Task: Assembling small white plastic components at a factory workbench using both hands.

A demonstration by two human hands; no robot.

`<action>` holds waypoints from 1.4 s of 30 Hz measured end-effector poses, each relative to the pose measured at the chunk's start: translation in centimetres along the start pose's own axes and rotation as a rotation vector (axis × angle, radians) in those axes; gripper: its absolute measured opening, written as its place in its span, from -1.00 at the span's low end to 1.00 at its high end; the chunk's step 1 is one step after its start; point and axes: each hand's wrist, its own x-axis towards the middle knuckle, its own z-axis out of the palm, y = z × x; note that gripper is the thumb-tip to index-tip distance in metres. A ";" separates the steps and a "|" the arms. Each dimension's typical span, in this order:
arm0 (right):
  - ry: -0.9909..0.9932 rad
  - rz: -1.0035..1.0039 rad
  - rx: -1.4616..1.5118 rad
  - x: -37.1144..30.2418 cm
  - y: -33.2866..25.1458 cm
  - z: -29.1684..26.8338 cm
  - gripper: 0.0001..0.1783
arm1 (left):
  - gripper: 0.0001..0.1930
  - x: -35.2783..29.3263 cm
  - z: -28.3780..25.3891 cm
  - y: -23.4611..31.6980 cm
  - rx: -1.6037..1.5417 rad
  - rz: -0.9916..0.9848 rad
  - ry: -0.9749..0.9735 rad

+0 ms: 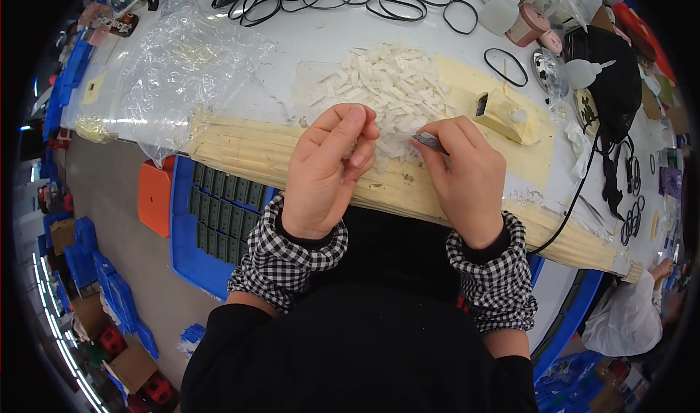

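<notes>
My left hand (321, 172) is raised over the table's front edge with thumb and forefinger pinched together; anything between them is too small or hidden to make out. Between the thumb and fingers of my right hand (470, 176) is a small flat dark-grey piece (429, 142), mostly covered by the fingers, so its kind cannot be told. A heap of small white strips (394, 77) lies just beyond both hands. To the right of the heap, a block wrapped in yellowish tape (508, 119) rests on a cream-coloured sheet (467, 74).
A crumpled clear plastic bag (193, 66) lies left on the table. Black rubber rings (397, 6) cover the back. A black cable (576, 209) runs down at right. Beneath the padded edge (240, 147) stand a blue crate (197, 267) with dark green parts and an orange stool (154, 198).
</notes>
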 end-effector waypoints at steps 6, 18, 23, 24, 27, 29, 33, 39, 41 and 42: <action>0.209 -0.144 0.100 0.1 -1.2 -1.1 -0.86 | -0.83 -0.3 0.9 -0.4 0.105 -0.118 -0.067; 0.147 -0.313 0.212 -0.1 -1.7 -2.3 -0.73 | -0.85 -0.5 1.0 -0.4 0.069 -0.176 -0.142; -0.035 -0.097 0.103 -0.4 -1.8 -2.7 -0.65 | -0.85 -0.4 1.0 -0.4 0.004 -0.196 -0.195; -0.039 -0.089 0.063 -0.5 -1.6 -2.5 -0.65 | -0.85 -0.4 0.9 -0.5 -0.010 -0.206 -0.226; -0.069 -0.080 0.017 -0.5 -1.6 -2.4 -0.64 | -0.85 -0.4 0.5 -0.6 -0.052 -0.227 -0.281; -0.067 -0.089 0.012 -0.5 -1.7 -2.4 -0.65 | -0.86 -0.4 0.6 -0.7 -0.075 -0.239 -0.290; -0.073 -0.092 0.002 -0.5 -1.7 -2.4 -0.66 | -0.86 -0.4 0.5 -0.7 -0.071 -0.235 -0.297; -0.071 -0.101 -0.016 -0.5 -1.6 -2.3 -0.66 | -0.86 -0.4 0.5 -0.8 -0.060 -0.225 -0.293; -0.066 -0.103 -0.014 -0.5 -1.6 -2.2 -0.66 | -0.86 -0.4 0.4 -0.8 -0.066 -0.224 -0.293; -0.063 -0.103 -0.014 -0.5 -1.6 -2.2 -0.66 | -0.86 -0.4 0.4 -0.8 -0.066 -0.222 -0.292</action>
